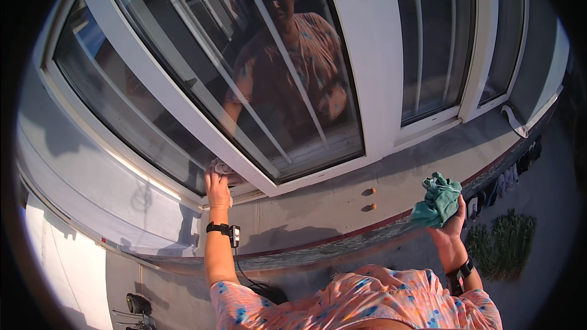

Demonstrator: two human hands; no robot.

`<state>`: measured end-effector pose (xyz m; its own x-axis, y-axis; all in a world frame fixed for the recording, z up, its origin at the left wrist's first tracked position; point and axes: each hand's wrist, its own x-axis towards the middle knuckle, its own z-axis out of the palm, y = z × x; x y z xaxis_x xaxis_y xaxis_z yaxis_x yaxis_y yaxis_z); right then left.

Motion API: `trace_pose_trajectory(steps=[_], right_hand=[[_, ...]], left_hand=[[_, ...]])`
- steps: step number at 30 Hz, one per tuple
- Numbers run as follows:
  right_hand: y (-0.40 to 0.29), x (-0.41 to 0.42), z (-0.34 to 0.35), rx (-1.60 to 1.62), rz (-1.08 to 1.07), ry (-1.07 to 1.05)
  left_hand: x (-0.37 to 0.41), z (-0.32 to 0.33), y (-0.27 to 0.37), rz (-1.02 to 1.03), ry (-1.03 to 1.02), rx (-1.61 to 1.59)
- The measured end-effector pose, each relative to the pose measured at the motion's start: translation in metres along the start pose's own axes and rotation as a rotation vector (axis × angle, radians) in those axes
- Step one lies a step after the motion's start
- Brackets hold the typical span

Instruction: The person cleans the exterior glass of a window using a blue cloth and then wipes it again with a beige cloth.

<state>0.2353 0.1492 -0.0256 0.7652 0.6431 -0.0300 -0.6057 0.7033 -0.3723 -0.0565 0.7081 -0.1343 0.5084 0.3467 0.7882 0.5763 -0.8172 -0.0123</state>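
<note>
My left hand presses a bunched, light-coloured cloth into the lower corner of the left window pane, beside the white frame of the large window. Part of that cloth is hidden by my fingers and the frame. Held up over the outer edge of the sill, my right hand grips a crumpled green cloth. Each wrist wears a black strap with a small device. The large glass pane shows a reflection of a person in a patterned top.
Two small round brown objects, one behind the other, lie on the concrete sill. A curved white object rests at its far right end. Below at right are green plants and a row of shoes.
</note>
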Motion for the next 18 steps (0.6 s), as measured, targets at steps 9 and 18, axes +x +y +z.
trace_pose_trajectory(steps=[9, 18], right_hand=[[0.009, 0.002, -0.005, 0.06, -0.072, 0.008], [0.007, 0.011, -0.008, 0.077, -0.091, -0.081]], left_hand=[[0.186, -0.192, 0.042, 0.134, 0.771, -0.04], [0.288, -0.146, 0.222, 0.344, 0.662, -0.146]])
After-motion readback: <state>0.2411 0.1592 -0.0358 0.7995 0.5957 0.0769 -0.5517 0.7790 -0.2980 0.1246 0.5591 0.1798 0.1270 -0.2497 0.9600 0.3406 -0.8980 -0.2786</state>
